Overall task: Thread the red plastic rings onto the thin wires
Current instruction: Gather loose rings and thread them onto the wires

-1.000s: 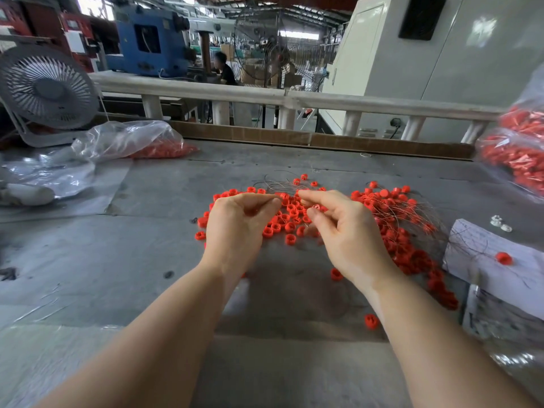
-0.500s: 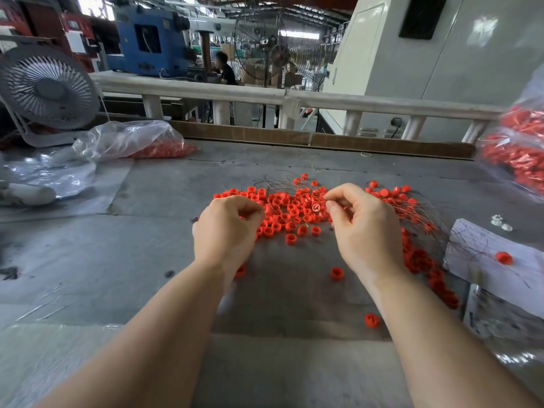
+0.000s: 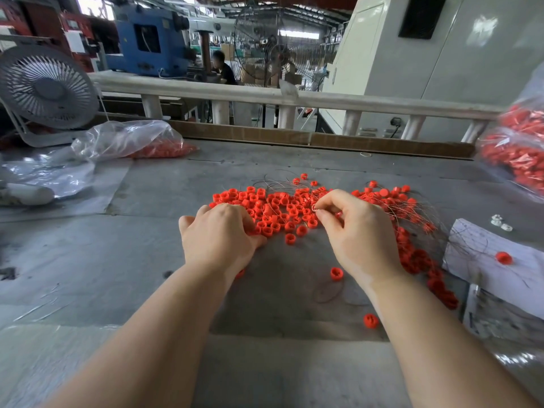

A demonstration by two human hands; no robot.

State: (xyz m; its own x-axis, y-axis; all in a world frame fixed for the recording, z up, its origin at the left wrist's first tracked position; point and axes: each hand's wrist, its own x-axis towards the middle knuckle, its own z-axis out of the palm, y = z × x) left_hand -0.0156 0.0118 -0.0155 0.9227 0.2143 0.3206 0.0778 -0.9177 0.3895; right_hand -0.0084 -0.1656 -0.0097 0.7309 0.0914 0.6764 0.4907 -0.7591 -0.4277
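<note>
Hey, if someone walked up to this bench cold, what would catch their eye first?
Most striking is the heap of red plastic rings spread across the middle of the grey table, tangled with thin wires. Both bare hands work at its near edge: the left hand reaches into the rings while the right hand pinches something small at its fingertips. A white fan stands at far left, beside a clear bag of more rings.

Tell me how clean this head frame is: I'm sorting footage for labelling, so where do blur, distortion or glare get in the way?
Head view: the pile of red rings and both hands, left and right, are fairly sharp; wide-angle bending curves the white railing; the bag of red parts at the right edge is smeared; glare spots the plastic sheet at lower right; windows behind are blown out.
</note>
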